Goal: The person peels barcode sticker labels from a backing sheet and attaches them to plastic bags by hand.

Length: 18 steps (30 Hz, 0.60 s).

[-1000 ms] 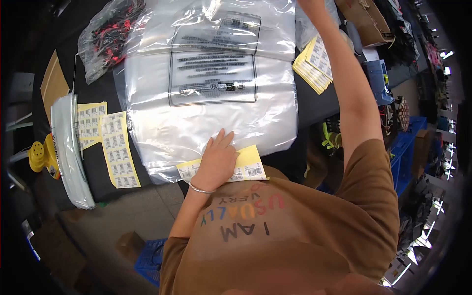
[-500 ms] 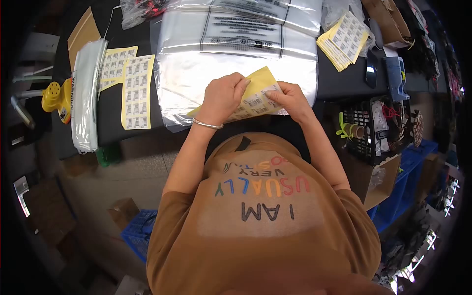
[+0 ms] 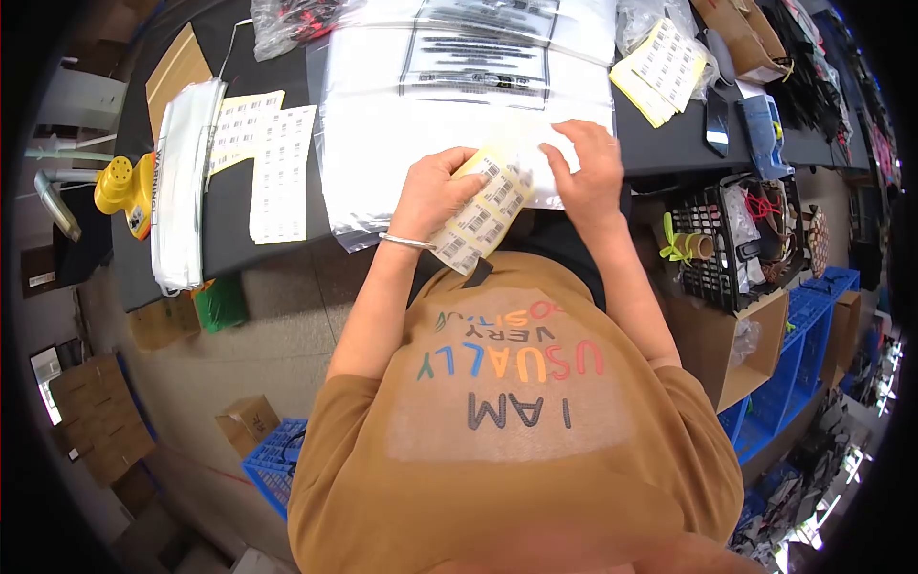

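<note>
A yellow-backed sheet of barcode labels (image 3: 485, 215) is pinched in my left hand (image 3: 438, 196), tilted over the front edge of the clear plastic bags. My right hand (image 3: 585, 172) is raised just right of the sheet, apart from it, thumb and fingers spread with nothing visible between them. Below both hands lies a stack of clear plastic bags (image 3: 373, 143) with black printed text. To the left, more barcode label sheets (image 3: 280, 182) lie flat on the black table (image 3: 330, 265). A further pile of label sheets (image 3: 663, 72) lies at the right.
Folded plastic bags (image 3: 182, 191) and a yellow sprinkler-like head (image 3: 120, 187) are at the left. On the right are a phone (image 3: 716, 122), a blue holder (image 3: 762, 134), a black basket (image 3: 703, 258) of small items and a cardboard box (image 3: 755, 354). A blue crate (image 3: 273, 459) stands on the floor.
My right hand has let go of the label sheet and opened, lifting slightly away to the right. In my left hand, the sheet has turned steeper, its printed side more visible.
</note>
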Available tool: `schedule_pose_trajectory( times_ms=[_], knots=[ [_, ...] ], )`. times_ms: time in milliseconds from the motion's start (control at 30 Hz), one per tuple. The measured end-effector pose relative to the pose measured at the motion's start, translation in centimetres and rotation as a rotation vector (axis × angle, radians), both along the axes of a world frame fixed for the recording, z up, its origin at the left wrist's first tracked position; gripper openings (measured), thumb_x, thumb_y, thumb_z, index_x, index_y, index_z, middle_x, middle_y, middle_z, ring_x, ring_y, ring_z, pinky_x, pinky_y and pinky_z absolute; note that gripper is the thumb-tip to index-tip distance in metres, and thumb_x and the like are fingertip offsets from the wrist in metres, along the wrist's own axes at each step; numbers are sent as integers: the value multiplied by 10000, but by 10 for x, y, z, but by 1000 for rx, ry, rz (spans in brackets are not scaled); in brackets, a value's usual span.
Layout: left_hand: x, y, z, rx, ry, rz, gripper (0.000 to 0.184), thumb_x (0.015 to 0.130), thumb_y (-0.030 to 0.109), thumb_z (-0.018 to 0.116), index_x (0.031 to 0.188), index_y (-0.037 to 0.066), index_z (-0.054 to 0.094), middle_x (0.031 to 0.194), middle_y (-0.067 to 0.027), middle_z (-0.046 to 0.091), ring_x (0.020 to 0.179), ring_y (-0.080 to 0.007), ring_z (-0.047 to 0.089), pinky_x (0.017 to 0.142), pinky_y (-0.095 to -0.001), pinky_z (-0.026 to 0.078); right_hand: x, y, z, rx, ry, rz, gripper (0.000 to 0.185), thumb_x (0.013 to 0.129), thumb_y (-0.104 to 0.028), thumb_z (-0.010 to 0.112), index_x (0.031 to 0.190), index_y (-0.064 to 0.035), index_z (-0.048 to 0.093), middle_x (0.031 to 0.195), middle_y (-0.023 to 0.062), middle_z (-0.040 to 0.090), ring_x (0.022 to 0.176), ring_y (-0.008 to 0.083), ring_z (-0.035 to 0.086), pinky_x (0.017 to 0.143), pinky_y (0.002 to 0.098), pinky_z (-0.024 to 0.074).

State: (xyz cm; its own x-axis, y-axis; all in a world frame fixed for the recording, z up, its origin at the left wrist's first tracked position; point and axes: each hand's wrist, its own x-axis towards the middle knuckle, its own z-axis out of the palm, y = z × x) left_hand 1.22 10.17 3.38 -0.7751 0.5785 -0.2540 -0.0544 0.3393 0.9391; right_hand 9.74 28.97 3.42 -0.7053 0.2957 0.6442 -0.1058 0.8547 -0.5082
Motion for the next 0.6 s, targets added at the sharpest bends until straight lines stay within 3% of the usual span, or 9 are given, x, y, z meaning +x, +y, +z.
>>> schedule_pose_trajectory(
  times_ms=[67,133,267,333,600],
  knots=[
    [4,3,2,-3,2,-14,297,787,136,640,1057,16,675,883,-83,707,754,-128,654,693,-270,520,-2,-12,-5,16,-50,172,160,728,-102,713,880,-69,676,866,66,649,861,249,599,820,370,431],
    [6,4,-1,58,-25,-12,290,790,130,623,1052,17,673,880,-94,703,763,-132,655,703,-271,518,-4,-22,-9,19,-48,173,153,731,-94,703,879,-70,679,858,55,648,846,235,599,804,366,432],
    [10,5,4,11,127,-17,284,797,139,604,1045,19,669,879,-106,700,772,-150,661,713,-273,515,-8,-28,-15,-23,-60,203,137,728,-89,696,863,-70,674,849,47,644,838,228,599,793,371,434],
    [11,7,5,5,211,-23,252,829,135,600,1026,1,680,831,-54,690,737,-96,624,668,-246,503,-8,-28,-12,56,-27,182,141,704,-49,714,834,-65,662,806,56,634,803,232,601,756,354,451],
    [15,12,2,34,224,64,226,877,161,575,962,-15,689,802,-94,689,686,-124,607,630,-271,486,-8,-34,-14,85,48,178,120,705,-25,688,798,-69,628,776,53,596,769,243,580,722,350,447]
  ],
)
